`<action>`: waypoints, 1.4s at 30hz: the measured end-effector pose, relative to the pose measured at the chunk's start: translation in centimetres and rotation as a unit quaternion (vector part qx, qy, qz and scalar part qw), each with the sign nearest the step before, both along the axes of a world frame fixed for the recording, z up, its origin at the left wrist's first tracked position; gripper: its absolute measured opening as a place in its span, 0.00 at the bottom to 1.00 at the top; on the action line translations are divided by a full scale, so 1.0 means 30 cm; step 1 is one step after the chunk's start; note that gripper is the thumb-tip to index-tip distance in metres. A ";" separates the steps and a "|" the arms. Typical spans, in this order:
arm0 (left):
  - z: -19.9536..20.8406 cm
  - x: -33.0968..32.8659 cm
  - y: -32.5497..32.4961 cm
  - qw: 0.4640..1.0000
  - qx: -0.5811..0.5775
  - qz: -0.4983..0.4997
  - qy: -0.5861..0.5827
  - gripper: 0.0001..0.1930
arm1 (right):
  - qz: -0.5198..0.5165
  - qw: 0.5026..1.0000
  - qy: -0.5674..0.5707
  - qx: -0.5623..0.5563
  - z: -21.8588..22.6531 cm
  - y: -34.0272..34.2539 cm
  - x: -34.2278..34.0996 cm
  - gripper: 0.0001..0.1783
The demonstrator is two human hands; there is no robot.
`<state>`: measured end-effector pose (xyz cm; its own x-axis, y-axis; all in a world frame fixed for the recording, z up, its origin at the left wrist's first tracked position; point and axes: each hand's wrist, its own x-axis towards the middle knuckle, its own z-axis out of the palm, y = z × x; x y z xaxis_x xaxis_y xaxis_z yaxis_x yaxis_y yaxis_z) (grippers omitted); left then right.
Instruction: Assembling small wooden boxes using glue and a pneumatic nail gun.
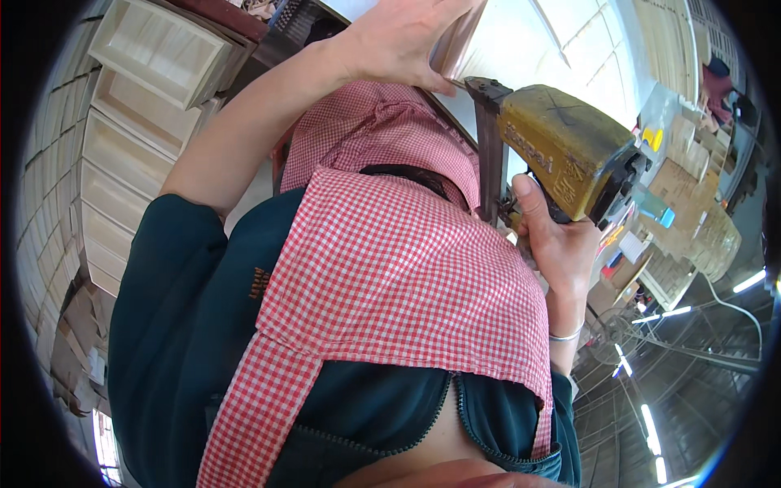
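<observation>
My right hand is wrapped round the grip of a worn yellow nail gun, thumb up against its body. The gun's dark nose points left and meets the end of a pale wooden piece. My left hand reaches across at the top of the view, its thumb and stretched fingers spread around that wooden piece. The fingertips are partly cut off by the picture's edge. Beside the wood lies a bright white surface, glaring in the light.
Pale wooden drawers are stacked at the left. Cardboard boxes, a bottle with a blue cap and clutter stand at the right. A fan is lower right. My red checked apron fills the middle.
</observation>
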<state>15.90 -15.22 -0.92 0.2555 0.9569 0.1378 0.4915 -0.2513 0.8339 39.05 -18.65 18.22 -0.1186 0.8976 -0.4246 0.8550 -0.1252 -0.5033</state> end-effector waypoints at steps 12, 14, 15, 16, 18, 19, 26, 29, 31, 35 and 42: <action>0.037 -0.019 -0.012 1.000 0.002 0.005 0.026 0.67 | 0.075 0.997 -0.010 0.029 0.019 0.129 -0.069 0.25; 0.036 -0.019 -0.011 1.000 -0.004 0.004 0.020 0.66 | 0.080 0.996 -0.013 0.026 0.022 0.138 -0.079 0.25; 0.035 -0.019 -0.012 1.000 -0.008 0.002 0.014 0.66 | 0.083 0.996 -0.015 0.023 0.025 0.142 -0.084 0.24; 0.034 -0.018 -0.012 1.000 -0.013 -0.001 0.009 0.66 | 0.086 0.996 -0.018 0.020 0.027 0.144 -0.089 0.23; 0.031 -0.017 -0.011 1.000 -0.018 -0.005 0.003 0.66 | 0.087 0.996 -0.020 0.018 0.026 0.148 -0.093 0.23; 0.029 -0.018 -0.011 1.000 -0.021 -0.002 0.003 0.66 | 0.100 0.995 -0.019 0.022 0.024 0.151 -0.094 0.23; -0.009 0.008 0.000 0.996 0.067 0.060 0.026 0.60 | 0.120 0.989 0.029 0.081 0.023 0.162 -0.058 0.22; 0.026 -0.013 -0.006 0.997 0.031 0.075 -0.013 0.55 | -0.010 0.990 0.030 0.134 0.065 0.141 -0.009 0.21; 0.075 -0.048 -0.017 0.984 -0.110 0.082 -0.115 0.47 | -0.101 0.976 0.007 0.191 0.087 0.145 0.078 0.19; 0.292 -0.106 -0.006 0.938 -0.305 0.093 -0.135 0.35 | -0.188 0.953 -0.004 0.237 0.071 0.160 0.409 0.21; 0.276 -0.173 0.126 0.790 -0.605 0.030 -0.095 0.33 | 0.018 0.912 -0.242 0.330 -0.332 0.152 1.072 0.24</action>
